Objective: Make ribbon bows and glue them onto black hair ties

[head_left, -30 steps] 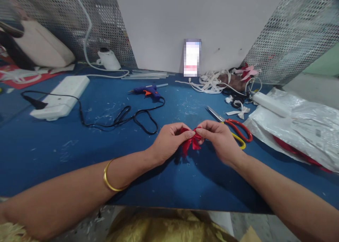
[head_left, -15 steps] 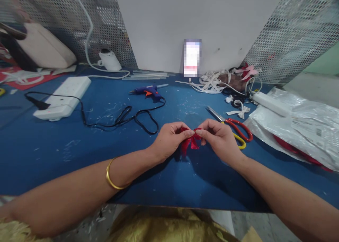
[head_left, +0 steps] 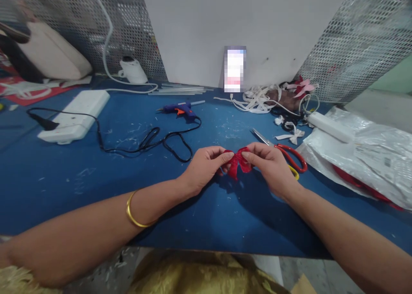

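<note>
A small red ribbon bow (head_left: 237, 161) is held between both hands, just above the blue tabletop (head_left: 206, 216). My left hand (head_left: 209, 165) pinches its left loop between thumb and fingers. On the opposite loop, my right hand (head_left: 268, 163) has a like pinch. Two ribbon tails hang below the knot, and parts of the loops are hidden by my fingers. Scissors (head_left: 291, 156) with one red and one yellow handle lie right behind my right hand, which covers part of the yellow handle.
A blue glue gun (head_left: 180, 110) lies behind my hands, its black cord running left to a white power strip (head_left: 79, 113). Glue sticks (head_left: 180, 89), a lit phone (head_left: 234, 68) and tangled white ribbon (head_left: 257, 100) line the back. Plastic bags (head_left: 363, 148) lie at right.
The bow has been turned and spread, so its knot and tails now show more openly. Both hands keep their pinch and have shifted only slightly.
</note>
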Motion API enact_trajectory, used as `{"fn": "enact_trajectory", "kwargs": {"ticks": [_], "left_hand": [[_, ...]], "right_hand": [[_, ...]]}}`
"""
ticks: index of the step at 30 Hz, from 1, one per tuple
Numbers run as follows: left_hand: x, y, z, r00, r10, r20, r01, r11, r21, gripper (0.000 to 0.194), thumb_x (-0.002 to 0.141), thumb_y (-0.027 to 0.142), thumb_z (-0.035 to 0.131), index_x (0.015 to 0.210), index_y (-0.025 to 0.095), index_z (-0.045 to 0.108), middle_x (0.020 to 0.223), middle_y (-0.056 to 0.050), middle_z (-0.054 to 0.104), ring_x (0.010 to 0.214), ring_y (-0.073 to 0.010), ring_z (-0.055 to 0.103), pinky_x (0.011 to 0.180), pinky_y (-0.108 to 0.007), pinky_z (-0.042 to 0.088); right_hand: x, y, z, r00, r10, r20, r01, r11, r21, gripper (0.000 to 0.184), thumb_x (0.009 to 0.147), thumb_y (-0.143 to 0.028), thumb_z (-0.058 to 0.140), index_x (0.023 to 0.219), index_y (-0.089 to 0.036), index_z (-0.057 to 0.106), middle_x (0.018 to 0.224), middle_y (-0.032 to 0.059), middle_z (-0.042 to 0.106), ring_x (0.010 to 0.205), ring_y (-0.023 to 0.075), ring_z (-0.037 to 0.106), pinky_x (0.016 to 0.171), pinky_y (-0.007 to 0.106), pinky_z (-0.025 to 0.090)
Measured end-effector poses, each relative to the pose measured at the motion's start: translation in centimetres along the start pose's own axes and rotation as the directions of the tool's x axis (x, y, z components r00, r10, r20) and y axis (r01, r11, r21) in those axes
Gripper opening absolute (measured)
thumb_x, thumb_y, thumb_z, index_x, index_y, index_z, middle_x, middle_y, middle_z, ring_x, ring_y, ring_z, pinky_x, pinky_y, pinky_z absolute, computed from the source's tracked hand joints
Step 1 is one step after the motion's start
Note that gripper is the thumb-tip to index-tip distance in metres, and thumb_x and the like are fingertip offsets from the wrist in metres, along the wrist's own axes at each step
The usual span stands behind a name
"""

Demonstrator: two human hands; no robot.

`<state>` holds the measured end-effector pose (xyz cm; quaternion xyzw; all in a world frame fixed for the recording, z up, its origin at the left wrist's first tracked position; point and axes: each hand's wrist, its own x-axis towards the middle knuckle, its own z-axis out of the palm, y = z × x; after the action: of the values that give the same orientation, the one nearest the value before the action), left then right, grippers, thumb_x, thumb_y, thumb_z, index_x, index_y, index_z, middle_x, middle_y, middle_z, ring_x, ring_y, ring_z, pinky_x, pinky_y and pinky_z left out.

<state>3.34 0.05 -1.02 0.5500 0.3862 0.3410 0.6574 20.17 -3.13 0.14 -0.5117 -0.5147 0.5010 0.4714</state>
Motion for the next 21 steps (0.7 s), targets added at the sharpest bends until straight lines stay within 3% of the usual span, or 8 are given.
{"fn": "enact_trajectory", "kwargs": {"ticks": [4,8,17,21], "left_hand": [[-0.28,0.13,0.07,0.999,0.033,0.016,-0.034,0.995,0.089,0.028,0.082,0.039,0.058,0.067,0.015,0.059,0.06,0.001,0.058,0.053,-0.0081,0.048,0.054,-0.021,0.039],[-0.44,0.23,0.24,0.998,0.069,0.001,-0.068,0.988,0.137,0.026,0.081,0.036,0.059,0.065,0.016,0.057,0.056,0.003,0.053,0.052,-0.0083,0.046,0.052,-0.021,0.037],[-0.42,0.31,0.46,1.0,0.018,-0.022,-0.016,0.997,0.07,0.026,0.079,0.034,0.061,0.063,0.016,0.055,0.054,0.002,0.054,0.05,-0.0083,0.044,0.051,-0.021,0.036],[-0.51,0.28,0.46,1.0,0.002,-0.012,-0.002,1.0,0.012,0.027,0.079,0.036,0.062,0.062,0.016,0.054,0.054,0.003,0.052,0.051,-0.0085,0.045,0.053,-0.021,0.037]], "right_hand": [[-0.13,-0.13,0.16,0.997,0.056,0.052,-0.053,0.997,-0.051,0.022,0.078,-0.037,0.064,0.072,-0.016,0.059,0.059,-0.0019,0.057,0.054,0.0109,0.053,0.056,0.025,0.043],[-0.18,0.17,0.22,1.0,0.002,0.003,-0.001,0.995,-0.096,0.021,0.078,-0.035,0.065,0.068,-0.017,0.06,0.055,-0.0022,0.057,0.051,0.0107,0.05,0.052,0.025,0.041],[-0.62,-0.14,0.43,0.989,-0.144,0.009,0.143,0.969,-0.202,0.016,0.08,-0.026,0.062,0.066,-0.017,0.058,0.053,-0.003,0.055,0.051,0.0101,0.049,0.052,0.024,0.039],[-0.35,-0.18,0.12,0.996,-0.093,0.012,0.093,0.978,-0.185,0.02,0.08,-0.031,0.063,0.066,-0.017,0.059,0.051,-0.0044,0.051,0.049,0.0091,0.044,0.049,0.023,0.036]]}}
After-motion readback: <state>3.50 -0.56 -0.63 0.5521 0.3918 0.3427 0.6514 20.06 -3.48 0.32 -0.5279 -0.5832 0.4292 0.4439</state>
